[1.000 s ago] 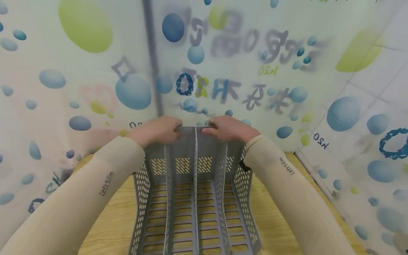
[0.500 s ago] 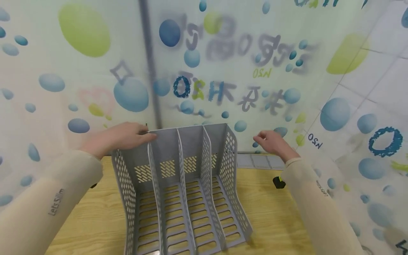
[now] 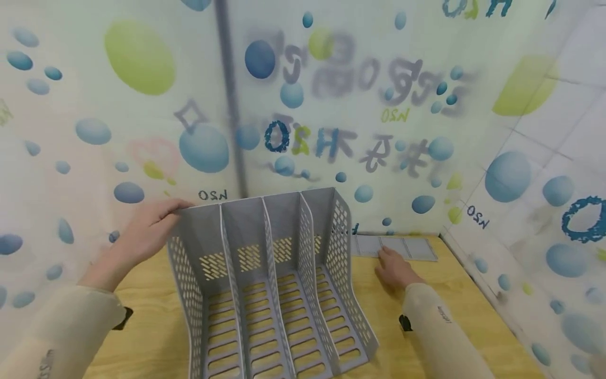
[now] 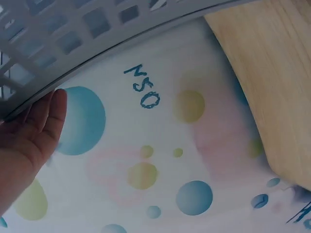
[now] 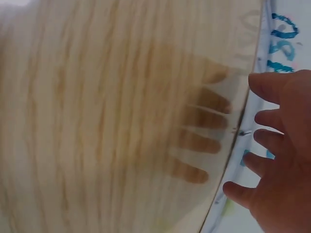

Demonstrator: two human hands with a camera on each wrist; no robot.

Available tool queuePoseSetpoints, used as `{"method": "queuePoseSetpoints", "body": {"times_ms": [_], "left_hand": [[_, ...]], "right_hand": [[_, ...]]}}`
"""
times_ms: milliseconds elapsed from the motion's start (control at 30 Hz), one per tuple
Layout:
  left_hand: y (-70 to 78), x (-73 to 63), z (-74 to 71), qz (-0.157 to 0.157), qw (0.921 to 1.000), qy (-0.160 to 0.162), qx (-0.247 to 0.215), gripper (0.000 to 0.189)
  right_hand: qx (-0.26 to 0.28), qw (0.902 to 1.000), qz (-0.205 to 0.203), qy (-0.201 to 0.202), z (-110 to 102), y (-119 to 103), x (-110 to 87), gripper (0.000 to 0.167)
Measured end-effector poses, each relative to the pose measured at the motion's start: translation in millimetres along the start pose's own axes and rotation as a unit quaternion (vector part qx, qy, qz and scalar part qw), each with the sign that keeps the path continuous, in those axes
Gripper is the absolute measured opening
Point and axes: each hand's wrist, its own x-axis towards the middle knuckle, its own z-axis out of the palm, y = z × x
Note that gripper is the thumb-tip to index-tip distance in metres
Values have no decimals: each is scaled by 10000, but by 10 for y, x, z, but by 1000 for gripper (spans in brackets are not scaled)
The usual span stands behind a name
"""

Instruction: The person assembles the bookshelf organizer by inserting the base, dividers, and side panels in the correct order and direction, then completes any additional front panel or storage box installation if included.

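A grey plastic rack (image 3: 246, 226) with perforated side walls, a slatted bottom and upright dividers stands in the middle of the head view. My left hand (image 3: 142, 231) rests at its top left back corner. In the left wrist view, the straight fingers (image 4: 51, 116) touch the rack's edge (image 4: 97, 53), their tips partly hidden. My right hand (image 3: 395, 266) is to the right of the rack, near a flat grey panel (image 3: 418, 248) with divider lines. The right wrist view shows its fingers (image 5: 267, 119) spread and holding nothing.
The wooden table (image 3: 142, 326) bears the rack and the panel. A patterned sheet (image 3: 303, 105) with bubbles and lettering hangs directly behind the table. Another patterned wall (image 3: 535, 273) runs along the right edge.
Both hands gripped the rack's back edge at first. The rack has shifted left in view and turned slightly. The left hand slid to its left corner; the right let go and lowered near the panel.
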Motion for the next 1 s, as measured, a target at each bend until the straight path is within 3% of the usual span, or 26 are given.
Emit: {"method": "queuePoseSetpoints", "body": {"times_ms": [133, 233, 367, 500, 633, 767, 867, 1000], "left_hand": [[-74, -176, 94, 89, 9976, 403, -553, 41], [-105, -284, 111, 14, 9956, 724, -596, 41], [-88, -387, 121, -46, 9882, 1417, -577, 40], [-9, -434, 136, -349, 9733, 2217, -473, 38], [113, -460, 182, -829, 9532, 2885, -366, 38], [268, -512, 275, -956, 9329, 3471, -111, 38], [394, -558, 362, -858, 9197, 3823, 240, 39], [544, -618, 470, -730, 9154, 3900, 682, 40]], "right_hand": [[37, 9998, 169, -62, 85, 47, -85, 58], [-31, 9996, 285, -61, 110, 37, -169, 57], [-393, 9986, 349, -37, 98, -51, -319, 52], [-828, 9962, 279, -53, 41, -187, -479, 33], [-689, 9974, 143, -170, -91, -273, -590, 16], [-289, 9993, 146, -167, -214, -200, -635, 31], [-258, 9987, 446, -41, -215, -38, -640, 50], [-383, 9959, 824, -7, -142, 179, -645, 57]]}}
